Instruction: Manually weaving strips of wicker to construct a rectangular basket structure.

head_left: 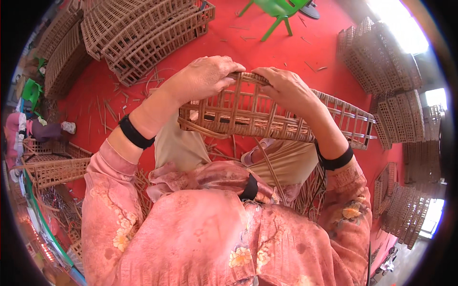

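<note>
A long brown wicker basket (257, 125) with an open lattice side rests across my lap, stretching off to the right. Its upper rim is gripped by my left hand (207, 76), fingers bent over the edge and the thumb below. Close beside it, my right hand (286, 88) is closed over the same rim, with the forearm passing in front of the basket's right part. A thin cane strand (272, 167) hangs down from the basket between my legs. Whether either hand also pinches a loose strand I cannot tell.
Stacked wicker baskets (143, 35) stand at the far left, and more basket stacks (381, 57) line the right. A green stool (279, 10) is at the far edge. Cane scraps litter the red floor (329, 47). Another person's leg (47, 129) shows at left beside a basket (57, 169).
</note>
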The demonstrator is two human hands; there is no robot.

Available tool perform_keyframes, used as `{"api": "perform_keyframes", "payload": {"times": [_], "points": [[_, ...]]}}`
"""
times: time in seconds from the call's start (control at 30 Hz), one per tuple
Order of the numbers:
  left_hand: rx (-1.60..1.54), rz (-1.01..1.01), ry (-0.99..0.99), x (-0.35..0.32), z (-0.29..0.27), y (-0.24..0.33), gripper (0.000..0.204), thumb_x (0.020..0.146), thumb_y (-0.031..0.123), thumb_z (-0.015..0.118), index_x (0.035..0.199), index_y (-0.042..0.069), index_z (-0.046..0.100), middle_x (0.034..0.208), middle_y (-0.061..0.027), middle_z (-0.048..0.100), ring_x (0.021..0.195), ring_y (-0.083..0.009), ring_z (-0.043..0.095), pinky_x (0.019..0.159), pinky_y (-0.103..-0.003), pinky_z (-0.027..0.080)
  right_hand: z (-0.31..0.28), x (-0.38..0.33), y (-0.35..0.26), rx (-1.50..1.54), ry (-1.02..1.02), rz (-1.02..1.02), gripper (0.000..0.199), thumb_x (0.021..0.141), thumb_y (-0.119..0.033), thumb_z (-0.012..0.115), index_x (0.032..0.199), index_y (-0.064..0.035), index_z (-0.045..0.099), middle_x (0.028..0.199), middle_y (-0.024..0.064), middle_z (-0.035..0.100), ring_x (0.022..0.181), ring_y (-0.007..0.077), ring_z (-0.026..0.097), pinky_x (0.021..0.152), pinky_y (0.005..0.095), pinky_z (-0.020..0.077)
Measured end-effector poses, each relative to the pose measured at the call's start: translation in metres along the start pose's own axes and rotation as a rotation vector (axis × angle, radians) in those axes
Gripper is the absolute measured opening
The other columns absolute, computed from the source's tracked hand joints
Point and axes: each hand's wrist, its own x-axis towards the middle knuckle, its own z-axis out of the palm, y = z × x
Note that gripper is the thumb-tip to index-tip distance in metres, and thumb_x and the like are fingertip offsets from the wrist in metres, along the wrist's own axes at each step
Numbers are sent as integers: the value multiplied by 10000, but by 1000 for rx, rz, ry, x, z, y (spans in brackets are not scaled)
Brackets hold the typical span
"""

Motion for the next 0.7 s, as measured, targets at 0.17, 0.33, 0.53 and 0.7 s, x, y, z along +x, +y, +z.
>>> {"api": "perform_keyframes", "payload": {"times": [0.17, 0.33, 0.53, 0.7], "points": [[20, 153, 166, -2, 8, -7, 345, 865, 113, 657, 1204, 47, 653, 1010, -119, 685, 979, -317, 640, 892, -415, 508, 13, -6, 5, -22, 131, -63, 301, 880, -117, 633, 1164, -16, 626, 968, 185, 697, 935, 376, 662, 815, 468, 513], [-51, 161, 86, 16, -3, -17, 295, 837, 136, 694, 1125, 71, 706, 957, -93, 708, 915, -292, 650, 874, -398, 509, 5, 2, -1, 63, 125, 117, 246, 870, -87, 615, 1103, -32, 671, 883, 208, 685, 878, 395, 662, 779, 481, 512], [-47, 172, 23, 66, -44, -45, 283, 838, 101, 681, 1115, 57, 714, 931, -105, 720, 935, -269, 665, 853, -375, 529, -12, 36, 15, 140, 341, 136, 333, 861, -118, 626, 1181, -27, 652, 943, 220, 693, 883, 400, 667, 788, 457, 525], [-191, -16, 4, 54, -41, -90, 308, 898, 47, 594, 1198, 56, 664, 1121, -108, 664, 999, -222, 667, 822, -340, 594, -12, 36, 48, 92, 274, 86, 416, 879, -184, 665, 1262, -34, 603, 1017, 183, 695, 915, 304, 676, 826, 386, 515]]}}
